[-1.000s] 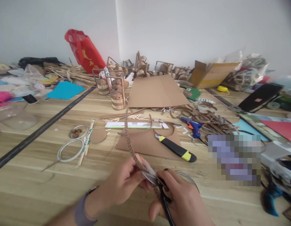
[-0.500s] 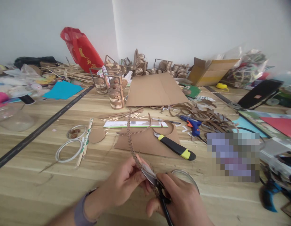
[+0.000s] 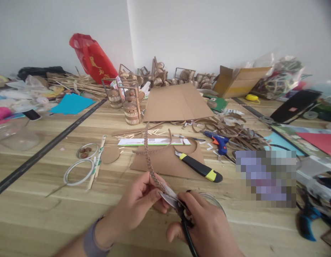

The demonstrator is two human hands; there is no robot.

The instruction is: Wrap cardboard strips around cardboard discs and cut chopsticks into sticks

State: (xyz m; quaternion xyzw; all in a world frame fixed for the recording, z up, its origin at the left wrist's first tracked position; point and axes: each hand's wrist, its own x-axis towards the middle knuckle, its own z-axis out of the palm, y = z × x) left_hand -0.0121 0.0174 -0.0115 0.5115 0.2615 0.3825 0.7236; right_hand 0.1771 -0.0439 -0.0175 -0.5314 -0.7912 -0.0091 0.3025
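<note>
A narrow ridged strip of brown corrugated cardboard (image 3: 147, 153) rises upright from my left hand (image 3: 140, 201), which pinches its lower part between thumb and fingers. My right hand (image 3: 205, 217) grips black-handled scissors (image 3: 178, 206). Their metal blades are spread a little and lie along the strip beside my left fingertips. My hands partly hide the strip's lower end. A second ridged strip (image 3: 160, 150) curves on the table beyond, above a brown cardboard sheet (image 3: 154, 164). On that sheet rests a black and yellow utility knife (image 3: 199, 167).
A blue glue gun (image 3: 221, 144) lies by a heap of brown strips (image 3: 242, 134). White rings (image 3: 79, 172) and a cardboard disc (image 3: 110, 154) are at left. Small tiered baskets (image 3: 131, 110) stand behind, near a large cardboard sheet (image 3: 178, 103). Blue-handled pliers (image 3: 306, 221) lie at right.
The scissor blades have spread apart and now sit around the strip's edge. My left hand has shifted slightly left. The things on the table stay where they were.
</note>
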